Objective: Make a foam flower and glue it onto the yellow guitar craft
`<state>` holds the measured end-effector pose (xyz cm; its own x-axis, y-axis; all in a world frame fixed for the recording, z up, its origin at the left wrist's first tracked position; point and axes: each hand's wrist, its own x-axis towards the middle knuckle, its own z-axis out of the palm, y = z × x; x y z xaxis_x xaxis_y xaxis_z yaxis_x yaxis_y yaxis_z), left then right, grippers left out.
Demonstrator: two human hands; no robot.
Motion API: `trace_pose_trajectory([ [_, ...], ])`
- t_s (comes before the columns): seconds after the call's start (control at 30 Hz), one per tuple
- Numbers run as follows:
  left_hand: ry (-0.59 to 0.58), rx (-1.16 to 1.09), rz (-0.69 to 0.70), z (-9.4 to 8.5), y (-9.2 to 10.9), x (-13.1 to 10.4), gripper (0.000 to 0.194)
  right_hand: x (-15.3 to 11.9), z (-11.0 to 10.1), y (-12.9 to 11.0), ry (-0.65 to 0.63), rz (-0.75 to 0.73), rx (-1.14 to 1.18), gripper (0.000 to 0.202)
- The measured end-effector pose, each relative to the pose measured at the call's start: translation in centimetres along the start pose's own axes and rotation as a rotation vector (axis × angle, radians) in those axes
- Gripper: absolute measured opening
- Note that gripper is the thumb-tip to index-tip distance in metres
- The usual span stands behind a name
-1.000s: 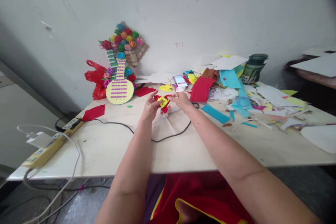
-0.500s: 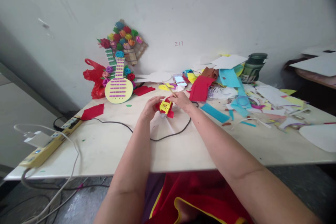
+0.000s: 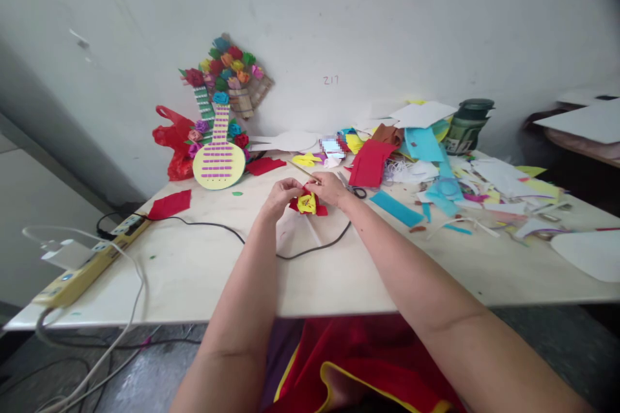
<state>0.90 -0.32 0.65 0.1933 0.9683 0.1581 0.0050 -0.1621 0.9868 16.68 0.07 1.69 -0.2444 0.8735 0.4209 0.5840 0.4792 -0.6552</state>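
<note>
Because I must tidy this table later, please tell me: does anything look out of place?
The black cable looks awkward: it trails from the power strip across the tabletop, looping near the red-and-yellow piece, and might snag.

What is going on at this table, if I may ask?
A person is handling a small red-and-yellow piece with both hands. The left grip is at its red far edge, while the right grip holds a thin stick beside it. Scissors lie near the right wrist, and a guitar-shaped craft stands toward the wall on the left.
</note>
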Motion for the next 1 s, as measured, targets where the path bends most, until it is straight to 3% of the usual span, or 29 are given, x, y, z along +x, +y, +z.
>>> trace_pose_trajectory([
  [0.17,0.234,-0.144,0.066,-0.3,-0.2,0.4,0.014,0.2,-0.4,0.4,0.096,0.054,0.107,0.031],
  [0.33,0.45,-0.346,0.121,-0.8,-0.5,0.8,0.015,0.0,-0.8,0.5,-0.03,0.137,0.263,0.031],
  [0.43,0.502,-0.429,0.148,-0.7,-0.6,1.0,0.015,0.0,-0.4,0.4,-0.036,0.195,0.295,0.026],
  [0.7,0.366,-0.433,0.089,-0.4,-0.8,1.2,0.012,0.7,0.4,1.5,0.137,0.192,0.35,0.015],
  [0.83,0.226,-0.443,-0.001,-0.9,0.1,0.3,0.028,0.7,-0.1,1.8,0.092,0.119,0.403,0.014],
  [1.0,0.13,-0.326,0.008,-1.5,0.5,-0.3,0.043,0.4,-0.6,1.2,-0.039,0.087,0.427,0.015],
])
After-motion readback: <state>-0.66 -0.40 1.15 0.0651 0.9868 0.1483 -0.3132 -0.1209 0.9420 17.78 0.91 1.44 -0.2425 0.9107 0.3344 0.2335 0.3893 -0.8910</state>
